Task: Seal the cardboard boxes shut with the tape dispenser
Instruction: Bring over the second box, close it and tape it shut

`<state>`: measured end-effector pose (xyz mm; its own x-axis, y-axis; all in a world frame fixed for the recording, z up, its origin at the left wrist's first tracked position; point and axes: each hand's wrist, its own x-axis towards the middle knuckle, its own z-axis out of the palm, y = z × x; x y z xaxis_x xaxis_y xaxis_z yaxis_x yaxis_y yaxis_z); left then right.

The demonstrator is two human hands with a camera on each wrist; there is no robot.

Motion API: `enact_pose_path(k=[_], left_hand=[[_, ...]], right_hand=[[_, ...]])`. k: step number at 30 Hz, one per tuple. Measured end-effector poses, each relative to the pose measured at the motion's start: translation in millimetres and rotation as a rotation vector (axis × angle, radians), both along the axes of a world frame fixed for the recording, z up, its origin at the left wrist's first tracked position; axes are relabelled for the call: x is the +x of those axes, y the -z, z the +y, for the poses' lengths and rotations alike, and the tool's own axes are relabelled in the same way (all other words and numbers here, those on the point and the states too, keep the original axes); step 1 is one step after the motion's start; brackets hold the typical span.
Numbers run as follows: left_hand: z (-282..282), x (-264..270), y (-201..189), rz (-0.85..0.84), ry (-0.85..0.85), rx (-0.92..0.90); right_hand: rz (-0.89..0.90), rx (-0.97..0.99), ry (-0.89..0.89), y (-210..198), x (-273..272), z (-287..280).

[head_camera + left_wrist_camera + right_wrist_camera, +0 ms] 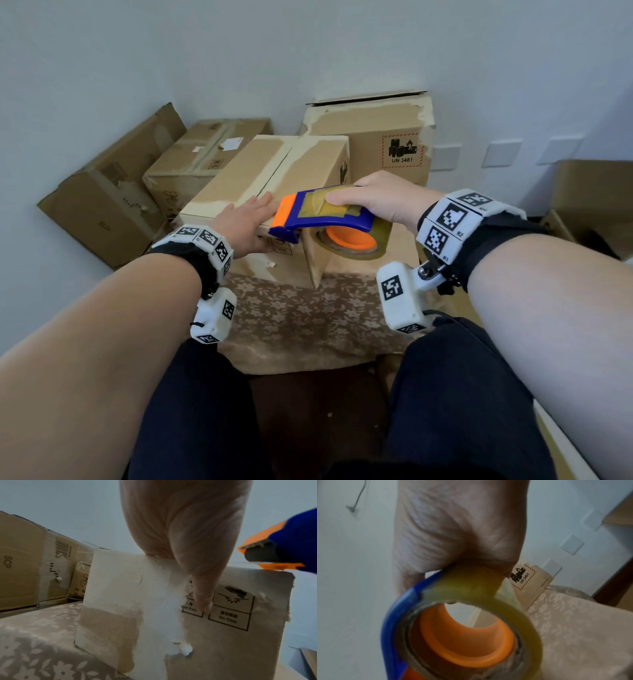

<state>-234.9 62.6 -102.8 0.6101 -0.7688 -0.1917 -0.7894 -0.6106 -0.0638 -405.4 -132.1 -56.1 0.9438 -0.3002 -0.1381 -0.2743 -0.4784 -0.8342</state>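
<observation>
The right hand (383,202) grips the dispenser (325,219) just beside the left hand (246,226), which lies flat-fingered on the box (260,174). Ideally, the dispenser's front edge lands on the seam (274,174) beyond the left fingertips.

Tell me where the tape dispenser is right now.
In the head view the tape dispenser sits centre-right, gripped from above by the right hand, its orange front end by the left hand at the near top edge of the front cardboard box.

Floral-clothed table (301,329) under taped cardboard boxes (260,178)
</observation>
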Motion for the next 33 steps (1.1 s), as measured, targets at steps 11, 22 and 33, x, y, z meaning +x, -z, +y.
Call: enact_pose_path(k=[11,22,33], left_hand=[[-2.1,-1.7,-1.8,-0.023,0.000,0.032],[-14.2,-10.0,-27.1,0.161,-0.099,0.215],[-50.6,-35.8,-18.8,0.204,-0.246,0.045]], right_hand=[[0.044,-0.067,-0.014,6.0,-29.2,-27.7],[0.066,-0.076,0.030,25.2,-24.6,-24.0],[-0.009,0.176,0.107,55.4,-34.5,-16.2]])
